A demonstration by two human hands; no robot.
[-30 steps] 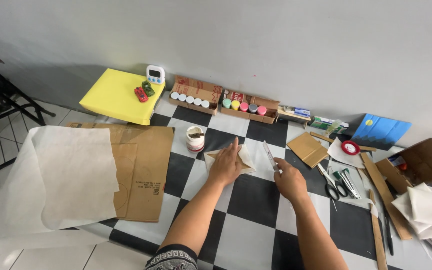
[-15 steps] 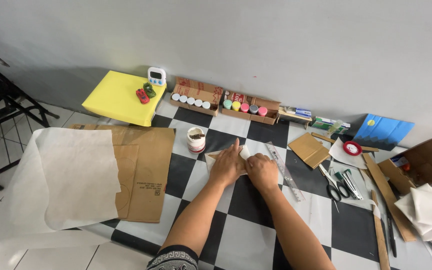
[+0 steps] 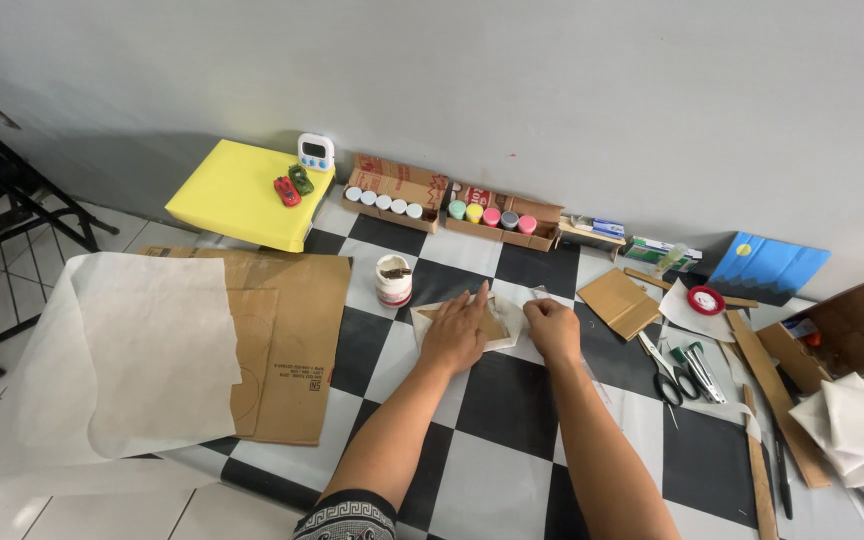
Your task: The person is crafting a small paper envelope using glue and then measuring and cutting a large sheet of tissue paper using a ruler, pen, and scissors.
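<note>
Two hands are working one paper-wrapped cardboard piece (image 3: 492, 322) beside the glue pot (image 3: 393, 281): left hand (image 3: 455, 335) pressing flat; right hand (image 3: 553, 329), newly arrived, apparently pinching its edge, fingers curled.

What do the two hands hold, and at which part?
Left hand presses flat on the paper-wrapped cardboard piece; right hand pinches its right edge.

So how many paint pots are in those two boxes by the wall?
9: five white-lidded in the left box, four coloured in the right box. More may sit hidden.
</note>
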